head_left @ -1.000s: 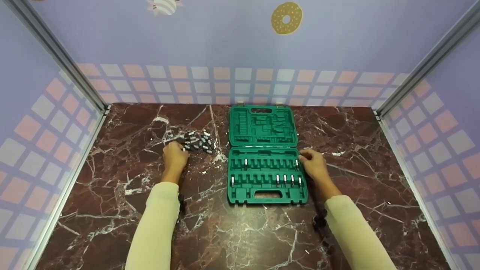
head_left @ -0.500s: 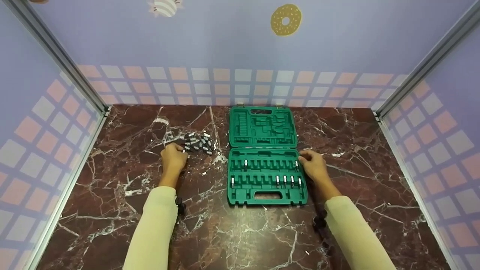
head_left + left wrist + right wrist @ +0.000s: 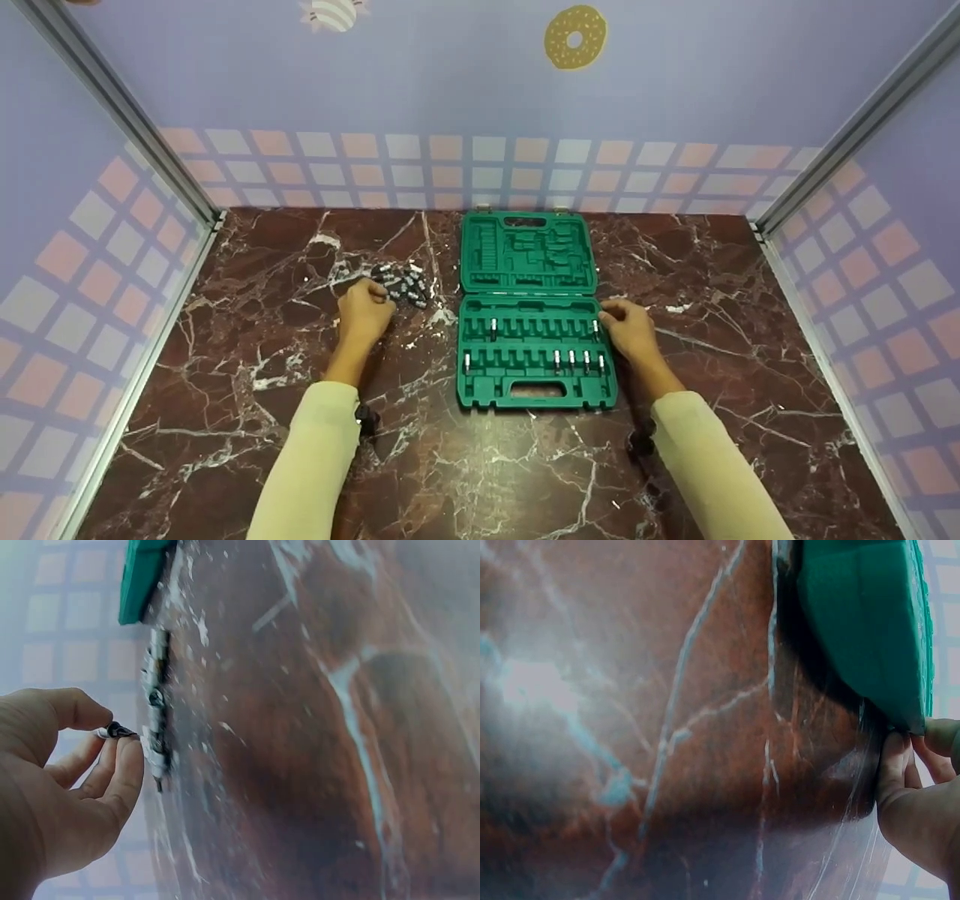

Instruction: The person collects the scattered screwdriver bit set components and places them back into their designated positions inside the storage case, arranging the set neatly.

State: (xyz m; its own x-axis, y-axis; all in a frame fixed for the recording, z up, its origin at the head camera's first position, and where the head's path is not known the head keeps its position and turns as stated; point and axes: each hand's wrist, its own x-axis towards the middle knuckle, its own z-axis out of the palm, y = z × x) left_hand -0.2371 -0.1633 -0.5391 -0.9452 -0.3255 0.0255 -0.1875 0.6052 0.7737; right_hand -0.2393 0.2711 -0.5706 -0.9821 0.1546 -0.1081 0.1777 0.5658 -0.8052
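Note:
My left hand (image 3: 364,313) is at the near left side of a pile of bit sockets (image 3: 409,286) on the table. Between its thumb and fingers it pinches one small bit socket (image 3: 116,731), silver at one end with a dark tip. Right of the pile lies an open green plastic case (image 3: 531,392), its lid folded back towards the wall. Several bit sockets stand in slots of its two rows, among them one in the upper row (image 3: 493,330). My right hand (image 3: 630,328) grips the case's right edge, thumb and fingers at the rim in the right wrist view.
The brown marbled table (image 3: 720,450) is enclosed by a patterned back wall (image 3: 420,82) and side walls. Moulded hollows fill the case lid (image 3: 527,251). A black strap device (image 3: 367,420) is worn at the left wrist.
My left hand has moved slightly right and turned at the near side of the pile, a bit socket between its fingers. The right hand and the case have stayed in place.

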